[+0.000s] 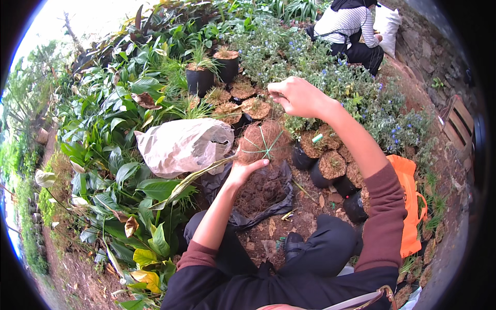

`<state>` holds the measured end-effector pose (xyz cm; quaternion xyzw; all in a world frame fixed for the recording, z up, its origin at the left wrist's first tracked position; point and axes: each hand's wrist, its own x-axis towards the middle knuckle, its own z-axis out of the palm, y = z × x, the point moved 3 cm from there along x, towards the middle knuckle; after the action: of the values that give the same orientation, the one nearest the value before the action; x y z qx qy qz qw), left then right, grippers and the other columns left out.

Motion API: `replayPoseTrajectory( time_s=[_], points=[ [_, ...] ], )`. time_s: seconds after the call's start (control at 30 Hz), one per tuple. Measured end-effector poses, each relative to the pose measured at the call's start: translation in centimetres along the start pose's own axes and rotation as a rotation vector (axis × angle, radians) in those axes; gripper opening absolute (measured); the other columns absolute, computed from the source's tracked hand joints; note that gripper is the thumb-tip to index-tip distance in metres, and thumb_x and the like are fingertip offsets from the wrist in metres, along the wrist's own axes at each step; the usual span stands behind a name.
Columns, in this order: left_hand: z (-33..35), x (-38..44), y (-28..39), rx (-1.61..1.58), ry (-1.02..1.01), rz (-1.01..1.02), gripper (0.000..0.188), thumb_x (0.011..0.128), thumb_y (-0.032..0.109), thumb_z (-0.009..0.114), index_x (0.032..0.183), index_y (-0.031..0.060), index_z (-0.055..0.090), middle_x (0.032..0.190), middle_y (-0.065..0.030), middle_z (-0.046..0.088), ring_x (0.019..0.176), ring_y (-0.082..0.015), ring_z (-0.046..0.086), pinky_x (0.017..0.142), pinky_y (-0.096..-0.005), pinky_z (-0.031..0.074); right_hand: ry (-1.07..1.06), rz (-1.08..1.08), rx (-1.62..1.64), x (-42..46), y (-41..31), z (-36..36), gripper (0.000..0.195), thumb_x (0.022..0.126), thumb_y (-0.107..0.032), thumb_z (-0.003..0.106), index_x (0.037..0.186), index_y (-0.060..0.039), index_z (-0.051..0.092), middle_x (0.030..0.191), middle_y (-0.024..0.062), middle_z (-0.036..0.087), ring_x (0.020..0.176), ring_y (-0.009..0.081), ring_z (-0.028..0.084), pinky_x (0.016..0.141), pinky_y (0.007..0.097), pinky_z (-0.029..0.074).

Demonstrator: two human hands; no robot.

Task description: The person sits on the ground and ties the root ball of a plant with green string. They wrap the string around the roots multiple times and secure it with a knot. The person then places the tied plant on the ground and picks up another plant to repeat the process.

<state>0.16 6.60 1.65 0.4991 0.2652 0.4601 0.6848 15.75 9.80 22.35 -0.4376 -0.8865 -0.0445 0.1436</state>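
Note:
My left hand (245, 169) supports a ball of brown fibre (254, 141) from below, its thumb pressed on the near side. Green string (266, 150) wraps the ball and crosses at one point like spokes. Raised above and to the right of it is my right hand (296, 95), fingertips pinched on what looks like a thin strand, too fine to follow clearly. Beneath the ball, a black plastic sheet (287, 193) holds loose brown fibre (259, 193). A crumpled whitish plastic bag (182, 145) lies just left of the ball.
Black potted plants (332, 164) stand right and ahead; a small pale-green cylinder (317, 138) rests on some. An orange bag (403, 205) is at my right. Broad-leaved plants (128, 174) crowd my left. Another person (348, 31) crouches beyond blue-flowered plants (271, 50), near a white sack (387, 29).

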Motion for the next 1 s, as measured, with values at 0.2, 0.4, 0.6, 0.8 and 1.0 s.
replayPoseTrajectory(
  time_s=[0.2,0.4,0.6,0.8,1.0],
  points=[
    [0.3,-0.2,0.1,-0.086,-0.033,-0.006,0.076,0.065,0.011,0.077,0.128,0.0041,0.035,0.122,-0.0081,0.049,0.113,-0.0199,0.044,0.099,-0.0349,0.033,-0.019,0.105,0.318,-0.9,2.1,2.2,0.006,0.075,0.000,0.056,0.075,-0.0003,0.049,0.058,0.0091,0.051,0.052,0.0192,0.046,0.052,0.0324,0.038],
    [0.4,-0.6,-0.1,-0.237,-0.035,-0.031,0.073,0.066,0.008,0.075,0.128,0.0045,0.036,0.123,-0.0080,0.048,0.114,-0.0210,0.044,0.099,-0.0361,0.033,0.028,0.263,0.813,-3.1,4.3,7.8,0.010,0.079,-0.002,0.058,0.072,-0.0027,0.051,0.057,-0.0057,0.044,0.053,0.0032,0.035,0.048,0.0224,0.029],
    [1.4,-0.6,0.1,-0.351,-0.021,0.004,0.067,0.072,0.012,0.069,0.129,0.0050,0.035,0.123,-0.0095,0.047,0.116,-0.0237,0.044,0.100,-0.0382,0.035,0.161,0.522,1.562,-6.8,4.2,16.5,0.014,0.083,-0.007,0.054,0.097,-0.0057,0.058,0.090,0.0023,0.059,0.074,0.0091,0.056,0.064,0.0237,0.047],
    [1.0,-0.4,-0.7,-0.343,0.089,-0.011,0.057,0.079,0.014,0.064,0.129,0.0061,0.037,0.122,-0.0080,0.049,0.114,-0.0226,0.046,0.097,-0.0381,0.037,0.166,0.797,2.108,-8.3,0.7,19.5,0.024,0.087,-0.014,0.048,0.108,-0.0037,0.052,0.095,0.0061,0.062,0.078,0.0163,0.063,0.067,0.0317,0.054],
    [0.2,0.0,-0.5,-0.369,0.219,-0.013,0.056,0.080,0.016,0.064,0.129,0.0052,0.037,0.123,-0.0086,0.049,0.112,-0.0218,0.048,0.097,-0.0370,0.039,-0.109,0.852,1.884,-9.9,-2.0,23.4,0.009,0.088,-0.017,0.053,0.093,-0.0097,0.052,0.068,0.0002,0.052,0.053,0.0087,0.047,0.047,0.0228,0.036]
  ],
)
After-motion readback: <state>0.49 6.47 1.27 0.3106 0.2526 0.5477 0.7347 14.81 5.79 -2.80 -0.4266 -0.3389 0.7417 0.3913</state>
